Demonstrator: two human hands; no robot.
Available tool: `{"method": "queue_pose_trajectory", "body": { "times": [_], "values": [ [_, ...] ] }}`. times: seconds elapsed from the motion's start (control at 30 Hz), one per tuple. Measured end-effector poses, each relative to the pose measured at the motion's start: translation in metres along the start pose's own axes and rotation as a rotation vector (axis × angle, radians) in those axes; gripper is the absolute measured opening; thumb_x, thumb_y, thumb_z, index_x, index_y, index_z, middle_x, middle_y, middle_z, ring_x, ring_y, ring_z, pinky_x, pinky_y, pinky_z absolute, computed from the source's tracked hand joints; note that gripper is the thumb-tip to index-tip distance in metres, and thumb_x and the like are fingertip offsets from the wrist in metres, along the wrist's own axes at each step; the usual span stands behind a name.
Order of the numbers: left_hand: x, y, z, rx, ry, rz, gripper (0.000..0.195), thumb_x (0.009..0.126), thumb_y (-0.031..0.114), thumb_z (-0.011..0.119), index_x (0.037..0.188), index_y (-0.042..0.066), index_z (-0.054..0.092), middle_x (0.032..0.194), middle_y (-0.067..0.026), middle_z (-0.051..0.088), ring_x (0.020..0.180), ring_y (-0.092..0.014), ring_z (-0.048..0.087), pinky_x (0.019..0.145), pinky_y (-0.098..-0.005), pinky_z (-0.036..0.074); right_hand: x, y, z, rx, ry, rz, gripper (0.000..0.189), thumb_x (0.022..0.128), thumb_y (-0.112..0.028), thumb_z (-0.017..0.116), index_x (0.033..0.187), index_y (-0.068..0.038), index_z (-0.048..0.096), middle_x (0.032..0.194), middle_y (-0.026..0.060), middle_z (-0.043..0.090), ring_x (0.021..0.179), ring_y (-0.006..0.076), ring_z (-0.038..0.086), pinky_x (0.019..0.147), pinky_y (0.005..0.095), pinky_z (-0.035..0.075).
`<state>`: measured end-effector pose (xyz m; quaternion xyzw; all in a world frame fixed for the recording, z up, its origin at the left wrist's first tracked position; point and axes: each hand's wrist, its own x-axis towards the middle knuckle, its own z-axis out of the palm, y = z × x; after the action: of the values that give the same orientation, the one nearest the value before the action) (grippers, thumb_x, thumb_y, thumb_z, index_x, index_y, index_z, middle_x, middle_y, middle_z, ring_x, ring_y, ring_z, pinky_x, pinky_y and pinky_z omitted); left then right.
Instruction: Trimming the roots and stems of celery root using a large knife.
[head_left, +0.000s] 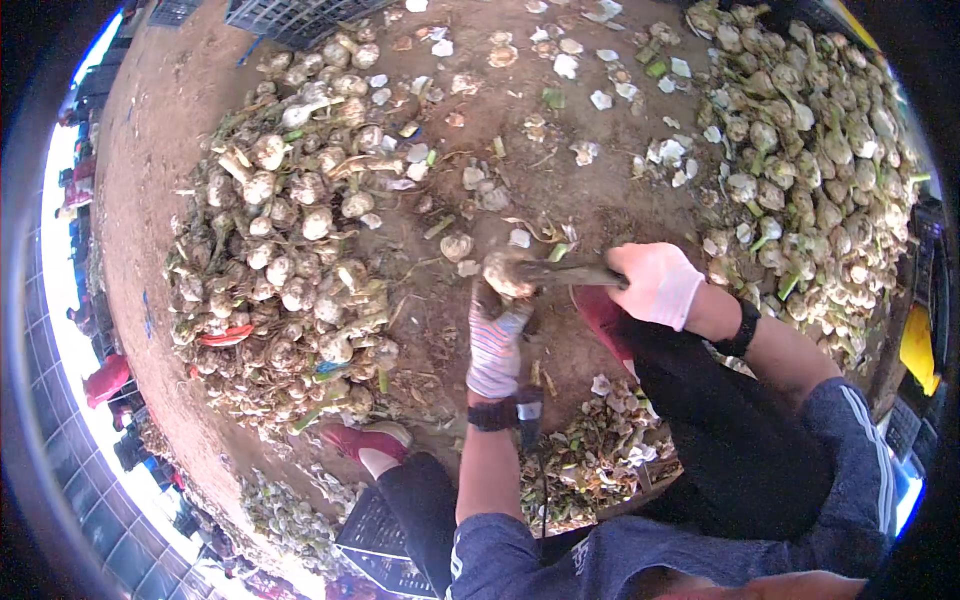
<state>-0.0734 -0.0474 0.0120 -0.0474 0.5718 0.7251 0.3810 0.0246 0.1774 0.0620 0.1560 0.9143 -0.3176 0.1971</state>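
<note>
My left hand (496, 341), in a striped knit glove with dirty fingers, holds a whitish garlic bulb (507, 271) from below. A long grey-brown piece (574, 275) runs from the bulb to my right hand (654, 283). Blur keeps me from telling whether it is the bulb's stalk or a tool. The right hand, in a pale glove, is closed around its far end. Just left of the held bulb, a loose garlic bulb (456, 246) lies on the dirt floor (547, 199).
A heap of stalked garlic (292, 247) lies to the left, another garlic heap (817, 150) to the right. Peelings and cut stalks (600, 442) are piled between my legs. Plastic crates (300, 19) stand ahead, and a black crate (382, 536) is by my left leg.
</note>
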Motion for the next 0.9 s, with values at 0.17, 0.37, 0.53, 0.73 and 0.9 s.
{"method": "queue_pose_trajectory", "body": {
  "times": [0.17, 0.37, 0.53, 0.73, 0.9],
  "values": [
    [-0.019, -0.019, 0.003, 0.257, -0.188, 0.056, 0.051, 0.077, 0.010, 0.081, 0.123, 0.009, 0.058, 0.112, -0.0043, 0.067, 0.099, -0.018, 0.064, 0.083, -0.0329, 0.054, -0.003, -0.024, -0.022, -0.137, -0.186, -0.060, 0.028, 0.082, -0.032, 0.062, 0.091, -0.006, 0.065, 0.092, 0.0168, 0.068, 0.089, 0.0368, 0.067, 0.078, 0.0470, 0.054],
    [-0.017, -0.024, -0.003, 0.627, -0.277, 0.139, 0.056, 0.076, 0.010, 0.079, 0.125, 0.006, 0.053, 0.113, -0.0065, 0.068, 0.103, -0.020, 0.065, 0.091, -0.0363, 0.053, -0.008, -0.024, -0.024, -0.121, -0.245, -0.077, 0.031, 0.081, -0.034, 0.065, 0.093, -0.005, 0.065, 0.094, 0.0173, 0.068, 0.091, 0.0364, 0.068, 0.077, 0.0470, 0.055],
    [-0.021, -0.035, -0.010, -0.214, -0.145, -0.169, 0.063, 0.084, 0.015, 0.074, 0.136, 0.007, 0.040, 0.121, -0.0094, 0.063, 0.103, -0.022, 0.066, 0.090, -0.0359, 0.055, -0.009, -0.029, -0.024, -0.138, -0.285, -0.111, 0.029, 0.080, -0.030, 0.067, 0.095, -0.005, 0.065, 0.094, 0.0168, 0.068, 0.090, 0.0359, 0.068, 0.075, 0.0476, 0.055],
    [-0.044, -0.027, 0.016, -0.078, -0.141, -0.114, 0.059, 0.089, 0.024, 0.073, 0.134, 0.007, 0.040, 0.121, -0.0091, 0.062, 0.104, -0.019, 0.064, 0.088, -0.0338, 0.055, -0.009, -0.040, -0.031, -0.177, -0.310, -0.157, 0.021, 0.080, -0.020, 0.063, 0.095, -0.005, 0.065, 0.094, 0.0170, 0.067, 0.090, 0.0352, 0.069, 0.074, 0.0469, 0.056],
    [-0.042, -0.043, 0.014, -0.038, -0.157, -0.163, 0.052, 0.090, 0.024, 0.071, 0.129, 0.005, 0.043, 0.121, -0.0090, 0.062, 0.105, -0.018, 0.063, 0.090, -0.0335, 0.053, -0.007, -0.039, -0.024, -0.169, -0.341, -0.110, 0.022, 0.079, -0.020, 0.063, 0.095, -0.006, 0.065, 0.094, 0.0174, 0.067, 0.091, 0.0359, 0.068, 0.074, 0.0477, 0.055]
  ]
}}
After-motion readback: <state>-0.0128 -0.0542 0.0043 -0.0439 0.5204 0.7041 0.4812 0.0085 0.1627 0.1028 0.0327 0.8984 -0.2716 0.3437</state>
